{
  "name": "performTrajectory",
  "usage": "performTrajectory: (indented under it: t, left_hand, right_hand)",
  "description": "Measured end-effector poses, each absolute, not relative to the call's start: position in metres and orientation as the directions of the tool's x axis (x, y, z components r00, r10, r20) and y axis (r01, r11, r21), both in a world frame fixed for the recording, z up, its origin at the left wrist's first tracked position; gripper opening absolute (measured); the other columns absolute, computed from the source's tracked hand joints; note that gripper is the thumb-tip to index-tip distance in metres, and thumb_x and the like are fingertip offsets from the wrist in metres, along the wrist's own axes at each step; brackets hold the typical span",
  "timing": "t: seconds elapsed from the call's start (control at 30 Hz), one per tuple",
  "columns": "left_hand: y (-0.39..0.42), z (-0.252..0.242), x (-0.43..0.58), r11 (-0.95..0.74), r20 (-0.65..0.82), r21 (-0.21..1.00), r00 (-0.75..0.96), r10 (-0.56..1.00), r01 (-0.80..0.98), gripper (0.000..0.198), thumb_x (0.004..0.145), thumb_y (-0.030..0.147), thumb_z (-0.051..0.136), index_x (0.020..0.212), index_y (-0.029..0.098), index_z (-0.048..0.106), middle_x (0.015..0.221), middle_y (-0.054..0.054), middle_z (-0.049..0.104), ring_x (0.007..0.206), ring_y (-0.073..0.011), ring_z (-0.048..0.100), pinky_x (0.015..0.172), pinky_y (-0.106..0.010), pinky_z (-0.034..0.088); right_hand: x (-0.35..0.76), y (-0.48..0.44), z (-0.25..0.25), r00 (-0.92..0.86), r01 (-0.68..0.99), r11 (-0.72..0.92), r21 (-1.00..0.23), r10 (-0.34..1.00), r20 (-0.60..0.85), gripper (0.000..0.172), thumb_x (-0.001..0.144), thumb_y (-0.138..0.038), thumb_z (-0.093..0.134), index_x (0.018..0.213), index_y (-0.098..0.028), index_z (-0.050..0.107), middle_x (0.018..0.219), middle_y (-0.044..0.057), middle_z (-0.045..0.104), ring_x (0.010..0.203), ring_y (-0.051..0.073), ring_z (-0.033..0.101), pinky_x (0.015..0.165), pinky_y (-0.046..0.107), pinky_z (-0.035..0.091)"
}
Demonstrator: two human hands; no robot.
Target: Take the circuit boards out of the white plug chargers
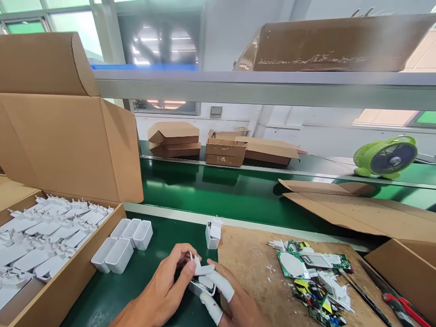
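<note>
My left hand has its thumb and fingers closed around a white plastic charger housing in front of me. On the other side, my right hand, with white covers on two of its digits, grips the same housing. The housing's end is uncovered and shows parts inside, too small to make out. Just beyond my hands stands another white charger housing with a plug piece in its top. Left of my hands are several empty white plastic cases.
An open cardboard box at left holds many white chargers. On a brown board lie circuit boards and broken housings. Red-handled pliers and a dark rod lie at right. A green fan stands behind.
</note>
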State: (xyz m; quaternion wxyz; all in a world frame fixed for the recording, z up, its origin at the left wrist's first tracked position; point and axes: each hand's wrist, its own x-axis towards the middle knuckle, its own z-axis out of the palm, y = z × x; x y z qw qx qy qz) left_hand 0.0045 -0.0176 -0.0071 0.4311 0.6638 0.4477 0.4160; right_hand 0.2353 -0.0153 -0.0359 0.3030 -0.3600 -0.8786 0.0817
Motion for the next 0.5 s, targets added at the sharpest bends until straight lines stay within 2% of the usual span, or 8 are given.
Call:
performTrajectory:
  t: [0.07, 0.13, 0.27, 0.37, 0.5]
  left_hand:
    - [-0.02, -0.012, 0.006, -0.174, 0.127, 0.95, 0.191, 0.973, 0.258, 0.038, 0.111, 0.056, 0.033, 0.118, 0.025, 0.055, 0.099, -0.004, 0.066, 0.09, -0.0211, 0.062, 0.085, -0.036, 0.049]
    - [-0.021, -0.015, 0.006, -0.167, 0.12, 0.943, 0.173, 0.978, 0.286, 0.04, 0.111, 0.058, 0.03, 0.116, 0.026, 0.053, 0.096, -0.003, 0.063, 0.087, -0.0211, 0.058, 0.082, -0.035, 0.047]
    - [-0.022, -0.017, 0.008, -0.177, 0.135, 0.944, 0.162, 0.978, 0.28, 0.039, 0.111, 0.057, 0.028, 0.114, 0.026, 0.051, 0.093, -0.003, 0.062, 0.084, -0.0208, 0.056, 0.077, -0.034, 0.043]
    - [-0.023, -0.018, 0.01, -0.185, 0.152, 0.948, 0.142, 0.978, 0.261, 0.038, 0.111, 0.058, 0.028, 0.113, 0.027, 0.051, 0.092, -0.002, 0.062, 0.082, -0.0203, 0.054, 0.076, -0.033, 0.042]
    - [-0.019, -0.018, 0.008, -0.167, 0.128, 0.948, 0.156, 0.979, 0.272, 0.04, 0.111, 0.059, 0.029, 0.112, 0.026, 0.052, 0.086, 0.001, 0.056, 0.077, -0.0181, 0.052, 0.075, -0.033, 0.042]
  right_hand:
    - [0.236, -0.015, -0.042, -0.495, 0.597, 0.666, -0.447, 0.744, 0.448, 0.063, 0.099, -0.024, 0.065, 0.157, -0.027, 0.04, 0.147, 0.014, 0.065, 0.123, 0.027, 0.073, 0.101, 0.034, 0.062]
    - [0.235, -0.015, -0.042, -0.509, 0.561, 0.663, -0.495, 0.748, 0.425, 0.055, 0.101, -0.022, 0.063, 0.153, -0.028, 0.044, 0.145, 0.013, 0.067, 0.122, 0.024, 0.072, 0.102, 0.032, 0.061]
    - [0.234, -0.015, -0.031, -0.577, 0.451, 0.726, -0.519, 0.681, 0.451, 0.048, 0.102, -0.015, 0.057, 0.147, -0.031, 0.049, 0.133, 0.008, 0.072, 0.111, 0.019, 0.075, 0.096, 0.027, 0.061]
    - [0.233, -0.017, -0.021, -0.575, 0.521, 0.675, -0.523, 0.73, 0.37, 0.046, 0.098, -0.016, 0.058, 0.141, -0.031, 0.057, 0.122, 0.005, 0.073, 0.096, 0.017, 0.075, 0.088, 0.024, 0.061]
    - [0.231, -0.018, -0.012, -0.589, 0.542, 0.635, -0.551, 0.754, 0.291, 0.035, 0.098, -0.02, 0.06, 0.129, -0.031, 0.068, 0.116, 0.006, 0.072, 0.097, 0.02, 0.073, 0.088, 0.026, 0.061]
